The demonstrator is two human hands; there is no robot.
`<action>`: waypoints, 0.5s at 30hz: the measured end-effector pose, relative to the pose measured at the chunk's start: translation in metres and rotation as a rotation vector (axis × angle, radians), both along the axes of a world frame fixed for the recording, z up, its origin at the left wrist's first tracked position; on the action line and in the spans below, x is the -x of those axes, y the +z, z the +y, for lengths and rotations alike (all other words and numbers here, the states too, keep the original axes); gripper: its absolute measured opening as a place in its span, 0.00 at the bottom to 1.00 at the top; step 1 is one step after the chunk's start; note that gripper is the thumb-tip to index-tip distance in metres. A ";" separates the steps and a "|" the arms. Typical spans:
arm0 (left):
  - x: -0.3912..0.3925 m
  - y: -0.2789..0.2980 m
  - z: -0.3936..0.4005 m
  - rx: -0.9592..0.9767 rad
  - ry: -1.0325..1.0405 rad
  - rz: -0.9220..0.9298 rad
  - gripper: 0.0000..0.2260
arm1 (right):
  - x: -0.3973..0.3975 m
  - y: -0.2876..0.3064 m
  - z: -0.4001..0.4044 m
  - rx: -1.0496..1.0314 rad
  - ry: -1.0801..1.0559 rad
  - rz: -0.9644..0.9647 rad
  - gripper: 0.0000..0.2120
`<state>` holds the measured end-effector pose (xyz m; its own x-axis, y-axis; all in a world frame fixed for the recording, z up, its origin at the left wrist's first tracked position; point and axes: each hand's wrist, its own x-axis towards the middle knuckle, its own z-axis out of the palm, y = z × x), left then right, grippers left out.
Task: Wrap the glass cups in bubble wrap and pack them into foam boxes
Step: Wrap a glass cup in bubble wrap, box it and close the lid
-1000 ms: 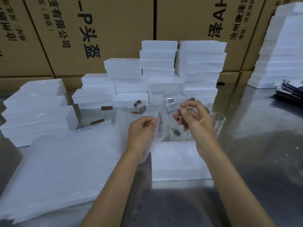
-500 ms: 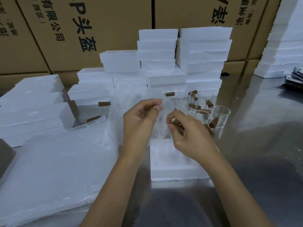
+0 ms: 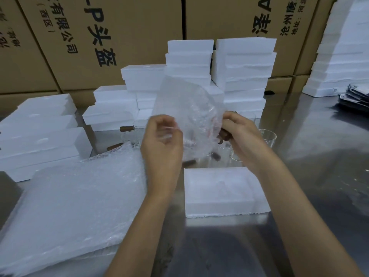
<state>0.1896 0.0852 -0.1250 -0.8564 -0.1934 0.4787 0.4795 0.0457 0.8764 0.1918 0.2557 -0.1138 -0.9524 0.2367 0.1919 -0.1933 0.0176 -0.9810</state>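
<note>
Presently a sheet of bubble wrap [image 3: 185, 108] hangs upright in the air between both hands, above the far edge of an open foam box [image 3: 223, 190] on the steel table [image 3: 319, 176]. Left hand [image 3: 161, 140]: fingers curled, pinching the sheet's lower left edge. Right hand [image 3: 239, 136]: curled round something at the sheet's right edge; a brown wooden handle [image 3: 224, 135] shows at its fingers, so a cup seems to be held there, though its glass body is lost behind the film.

Step in hand, as I judge it: the start of a wrap, with sheet and cup brought together but not rolled. Next move calls for laying the cup against the sheet, rolling the film round it and tucking the ends, then lowering the bundle into the box recess.

Further out: bare glass cups [image 3: 267, 136] stand just behind the hands, more at [image 3: 139, 124] with handles jutting. A thick pile of bubble wrap sheets [image 3: 75, 206] lies at the left. Closed foam boxes stacked behind [image 3: 243, 64] and at left [image 3: 40, 136]; printed cartons [image 3: 99, 37] form the back wall.

Hard to make out: how many cups there are, since glass blurs into glass; the reddish marks seen through the film; the dark flat items [image 3: 355, 98] cut off at the right edge.
</note>
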 end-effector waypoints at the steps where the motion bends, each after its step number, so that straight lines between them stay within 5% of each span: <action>1: 0.002 0.000 -0.003 0.066 0.149 0.055 0.14 | 0.001 0.003 0.002 -0.037 0.042 -0.008 0.04; 5: 0.017 -0.002 -0.021 0.142 0.221 -0.056 0.37 | 0.002 0.002 0.001 0.086 0.258 0.045 0.13; 10: 0.025 0.001 -0.042 -0.116 -0.375 -0.339 0.22 | 0.000 -0.010 0.002 0.166 0.381 0.085 0.14; 12: 0.025 -0.001 -0.040 -0.112 -0.497 -0.356 0.25 | -0.003 -0.013 -0.002 0.130 0.387 0.091 0.08; 15: 0.023 -0.003 -0.034 -0.114 -0.543 -0.427 0.35 | -0.002 -0.023 -0.009 0.073 0.326 0.035 0.13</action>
<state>0.1669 0.0515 -0.1285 -0.9547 0.2865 0.0811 0.0213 -0.2059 0.9783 0.1941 0.2470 -0.1369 -0.9734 -0.0646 0.2199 -0.2111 -0.1210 -0.9700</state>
